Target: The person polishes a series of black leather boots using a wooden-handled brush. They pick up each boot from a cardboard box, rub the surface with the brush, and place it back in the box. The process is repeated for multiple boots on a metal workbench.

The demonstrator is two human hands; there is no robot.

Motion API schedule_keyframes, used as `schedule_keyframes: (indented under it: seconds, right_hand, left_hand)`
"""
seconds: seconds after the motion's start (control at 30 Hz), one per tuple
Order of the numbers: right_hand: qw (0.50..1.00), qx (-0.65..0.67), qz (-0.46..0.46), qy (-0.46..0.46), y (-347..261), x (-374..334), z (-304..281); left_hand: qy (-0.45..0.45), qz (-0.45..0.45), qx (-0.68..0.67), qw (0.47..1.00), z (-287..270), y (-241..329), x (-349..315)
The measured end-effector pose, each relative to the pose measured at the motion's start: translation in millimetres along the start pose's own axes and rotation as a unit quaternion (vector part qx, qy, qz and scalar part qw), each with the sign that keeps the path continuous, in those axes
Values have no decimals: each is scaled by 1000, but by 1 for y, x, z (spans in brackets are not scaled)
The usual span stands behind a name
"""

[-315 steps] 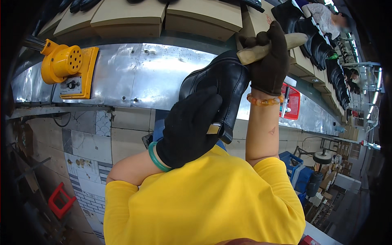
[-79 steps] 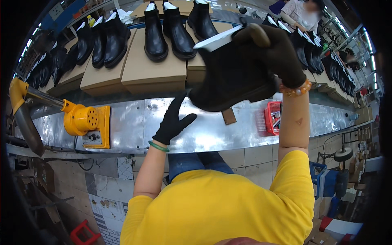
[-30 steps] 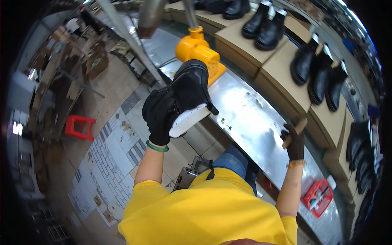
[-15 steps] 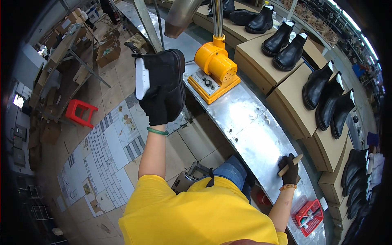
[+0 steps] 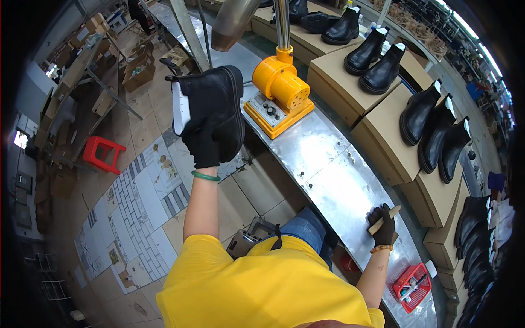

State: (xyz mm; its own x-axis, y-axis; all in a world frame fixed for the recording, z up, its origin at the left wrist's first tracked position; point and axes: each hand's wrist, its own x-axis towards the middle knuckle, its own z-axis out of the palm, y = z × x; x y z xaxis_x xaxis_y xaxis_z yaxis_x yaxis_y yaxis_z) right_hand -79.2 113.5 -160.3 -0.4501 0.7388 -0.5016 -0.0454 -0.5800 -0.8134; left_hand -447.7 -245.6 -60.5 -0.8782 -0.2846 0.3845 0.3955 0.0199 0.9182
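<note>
My left hand, in a black glove, is closed round a black ankle boot and holds it up, clear of the bench, left of the yellow machine. The boot's white stuffing shows on its left side, and a pull loop sticks out at the top. Over the metal bench, my gloved right hand is closed on a thin tan stick that pokes out at both ends. What the stick is made of I cannot tell.
A yellow machine with a steel post stands on the bench, near a metal nozzle. Black boots line cardboard boxes on the right. A red basket of small tools sits near my right forearm. A red stool is at left.
The whole view has shifted slightly to the right, so everything sits a little further left. Both hands keep their holds on the boot and the stick.
</note>
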Motion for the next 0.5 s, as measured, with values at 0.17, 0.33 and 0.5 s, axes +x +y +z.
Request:
schedule_keyframes:
  seconds: [0.17,0.33,0.5]
  right_hand:
    - [1000,12,8,15,0,-1,1]
    - [995,97,8,-35,-9,-16,12]
    - [960,249,-108,-66,-63,-31,56]
  left_hand:
    - [-26,-3,42,999,-2,6,-10]
    - [-128,72,48,988,12,-5,-46]
    - [-393,-87,-55,914,70,24,-133]
